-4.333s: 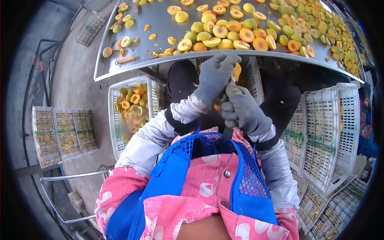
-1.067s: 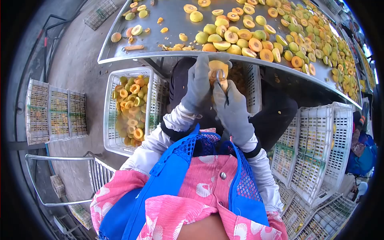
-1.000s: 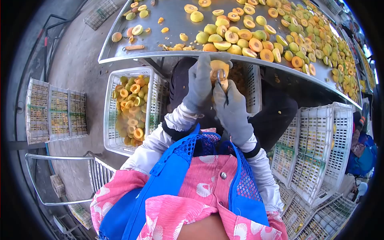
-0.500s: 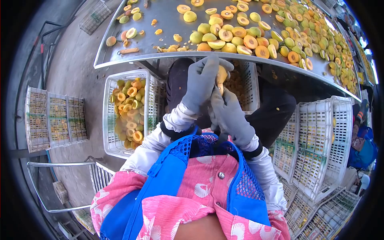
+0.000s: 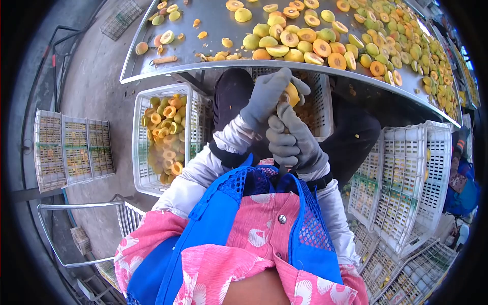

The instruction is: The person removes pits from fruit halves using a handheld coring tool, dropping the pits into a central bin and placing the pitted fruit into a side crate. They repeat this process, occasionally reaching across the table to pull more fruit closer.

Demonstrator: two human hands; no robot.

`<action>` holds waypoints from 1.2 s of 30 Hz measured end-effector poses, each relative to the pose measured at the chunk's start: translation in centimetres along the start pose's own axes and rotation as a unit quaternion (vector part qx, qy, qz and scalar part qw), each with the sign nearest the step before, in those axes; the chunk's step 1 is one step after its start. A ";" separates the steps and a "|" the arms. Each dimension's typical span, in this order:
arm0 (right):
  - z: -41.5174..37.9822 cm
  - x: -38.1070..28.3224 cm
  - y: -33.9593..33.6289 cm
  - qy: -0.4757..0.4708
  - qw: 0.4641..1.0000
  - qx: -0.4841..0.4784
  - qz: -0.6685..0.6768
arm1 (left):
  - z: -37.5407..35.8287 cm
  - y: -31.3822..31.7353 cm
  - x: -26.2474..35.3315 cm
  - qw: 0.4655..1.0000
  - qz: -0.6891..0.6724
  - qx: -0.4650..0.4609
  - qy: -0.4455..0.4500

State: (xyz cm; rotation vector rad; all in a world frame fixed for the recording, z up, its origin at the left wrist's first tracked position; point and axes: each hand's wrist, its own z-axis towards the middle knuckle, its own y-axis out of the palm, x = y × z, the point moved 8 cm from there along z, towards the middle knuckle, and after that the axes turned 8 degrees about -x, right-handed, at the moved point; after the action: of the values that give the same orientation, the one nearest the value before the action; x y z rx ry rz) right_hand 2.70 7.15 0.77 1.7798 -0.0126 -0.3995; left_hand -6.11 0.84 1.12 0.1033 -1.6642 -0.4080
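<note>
While my grey-gloved left hand [image 5: 267, 96] grips a yellow-orange fruit half [image 5: 291, 94], my grey-gloved right hand [image 5: 295, 140] is clenched just beneath it, under the steel tabletop [image 5: 203, 23]

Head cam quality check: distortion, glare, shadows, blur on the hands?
Head view: strong fisheye, with a black vignette at the corners and the metal table edge bowed into an arc. Daylight is bright; mild sheen on the tabletop, no blown-out glare. Deep shadow lies under the table. The left hand, right hand and fruit look fairly sharp.
</note>
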 end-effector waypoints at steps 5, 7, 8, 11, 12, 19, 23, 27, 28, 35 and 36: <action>0.6 0.4 -1.3 -0.056 0.997 -0.049 0.012 | -3.4 -7.7 -3.7 0.958 -0.160 0.236 0.017; 0.1 -0.5 -2.3 -0.068 0.997 0.021 0.004 | -8.3 -12.6 0.4 0.931 0.155 0.284 0.170; -0.1 -0.6 -2.5 -0.063 0.998 0.018 0.002 | -11.7 -18.8 -2.7 0.909 0.065 0.411 0.016; 0.0 -2.2 -5.4 -0.086 0.992 0.074 -0.053 | -18.4 -23.8 2.1 0.596 0.678 0.426 -0.059; 1.1 -2.3 -6.5 -0.087 0.992 0.072 -0.051 | -17.2 -23.6 3.1 0.594 0.681 0.425 -0.060; -0.7 -4.6 -13.3 -0.098 0.862 0.401 -0.293 | 4.6 -17.7 4.7 0.800 0.559 0.213 0.033; -1.9 -5.1 -15.5 -0.090 0.847 0.446 -0.276 | 13.6 -16.2 2.1 0.717 0.691 0.090 0.015; -1.2 -5.8 -13.6 -0.083 0.846 0.440 -0.289 | 15.3 -18.5 0.6 0.751 0.655 0.072 -0.028; -0.7 -6.2 -12.9 -0.076 0.848 0.432 -0.299 | 14.7 -19.9 0.2 0.818 0.557 0.105 -0.094; 2.5 -9.5 -4.0 -0.213 0.677 0.338 -0.618 | 4.4 -12.0 3.6 0.975 0.168 0.024 0.141; 2.6 -9.9 -1.9 -0.236 0.598 0.329 -0.692 | 3.4 -10.2 4.3 0.976 0.183 0.021 0.120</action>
State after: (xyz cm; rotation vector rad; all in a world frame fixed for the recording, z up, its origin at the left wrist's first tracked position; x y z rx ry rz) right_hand -7.73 7.40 1.04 1.9763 1.0403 -2.2340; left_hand -11.72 -9.31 1.57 -0.1181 -1.4158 -0.0765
